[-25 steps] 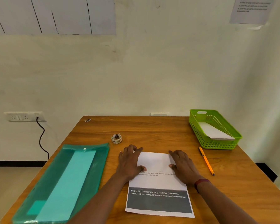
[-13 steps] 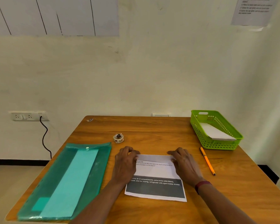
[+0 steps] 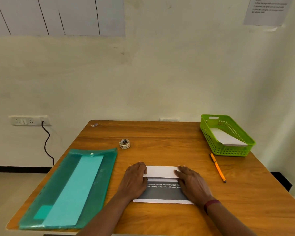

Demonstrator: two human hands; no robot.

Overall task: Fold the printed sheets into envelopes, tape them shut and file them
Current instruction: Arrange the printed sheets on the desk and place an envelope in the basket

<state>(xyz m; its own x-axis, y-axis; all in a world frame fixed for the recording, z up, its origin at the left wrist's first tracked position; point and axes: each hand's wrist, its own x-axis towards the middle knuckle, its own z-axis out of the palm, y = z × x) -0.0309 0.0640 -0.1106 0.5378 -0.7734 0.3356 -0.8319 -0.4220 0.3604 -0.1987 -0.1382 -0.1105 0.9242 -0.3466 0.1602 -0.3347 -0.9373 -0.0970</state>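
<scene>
One printed sheet [image 3: 162,193] flat on the desk [image 3: 160,133], near the front edge and about midway across, far part folded toward the person, with a white band overlapping the top of the grey printed block. Left hand [image 3: 134,179] and right hand [image 3: 192,183] both laid on it, one at each end of the fold, fingers close to straight and pressing down, pinching nothing. Probably handles like ordinary office paper: very light, limp, quick to take a crease and just as quick to keep a wrong one. Likely to slide on the smooth wood unless pinned. Best taken by a free corner or edge between thumb and fingertip, or simply held flat and swept along the crease. Needs little force and probably tears only if tugged. Counted: one sheet under the hands, one folded paper [image 3: 226,137] lying tilted inside the single green basket [image 3: 209,138] at the far right corner, one small tape roll [image 3: 124,143] beyond the left hand and well apart from it, one orange pen [image 3: 218,167] between sheet and basket, one teal folder [image 3: 95,184] along the left side with one paler strip showing through, and two hands.
</scene>
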